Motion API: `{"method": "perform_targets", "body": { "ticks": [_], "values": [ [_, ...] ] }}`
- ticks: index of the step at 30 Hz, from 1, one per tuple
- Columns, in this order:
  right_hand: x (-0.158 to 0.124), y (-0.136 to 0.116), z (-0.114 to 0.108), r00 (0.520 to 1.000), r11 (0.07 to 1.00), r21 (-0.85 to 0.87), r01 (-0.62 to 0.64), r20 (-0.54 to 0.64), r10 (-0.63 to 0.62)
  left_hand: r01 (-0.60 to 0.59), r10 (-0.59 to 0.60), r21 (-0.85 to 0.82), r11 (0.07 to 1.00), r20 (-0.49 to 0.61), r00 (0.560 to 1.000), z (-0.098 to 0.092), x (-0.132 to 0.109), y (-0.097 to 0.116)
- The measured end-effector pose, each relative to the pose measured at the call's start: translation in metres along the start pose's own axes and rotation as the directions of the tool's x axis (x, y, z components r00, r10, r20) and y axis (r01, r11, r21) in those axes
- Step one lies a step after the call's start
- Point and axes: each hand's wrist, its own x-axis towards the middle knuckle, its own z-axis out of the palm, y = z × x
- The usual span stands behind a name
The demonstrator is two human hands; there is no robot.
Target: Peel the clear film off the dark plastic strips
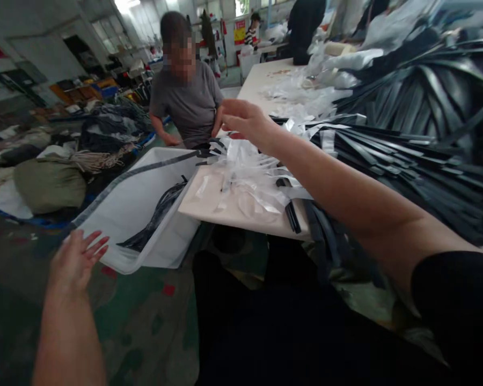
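Note:
My left hand [77, 258] is open with fingers spread, close to the near rim of a white plastic bin [121, 209] on the floor; black strips [156, 217] lie inside it. My right hand [243, 122] reaches forward over the table, fingers loosely extended and holding nothing, above a heap of clear plastic sleeves [249, 171]. A long pile of black strips [406, 161] covers the table to the right of my arm.
A person in a grey shirt [187, 102] sits across the bin at the table's corner. The pale table [261, 75] runs away to the back with more plastic and dark material. Bundles of fabric and bags [50, 182] lie on the floor at left.

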Motion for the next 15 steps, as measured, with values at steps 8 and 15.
{"method": "perform_targets", "body": {
  "ticks": [8,15],
  "values": [
    [-0.166,-0.018,-0.064,0.99,0.974,-0.223,0.033,-0.128,-0.063,0.109,-0.173,0.137,0.984,0.663,0.729,0.1,-0.114,-0.127],
    [-0.267,0.033,-0.074,0.988,0.706,-0.698,0.12,0.157,-0.012,0.045,-0.252,0.249,0.967,0.928,0.274,0.179,-0.223,-0.152]
  ]
}}
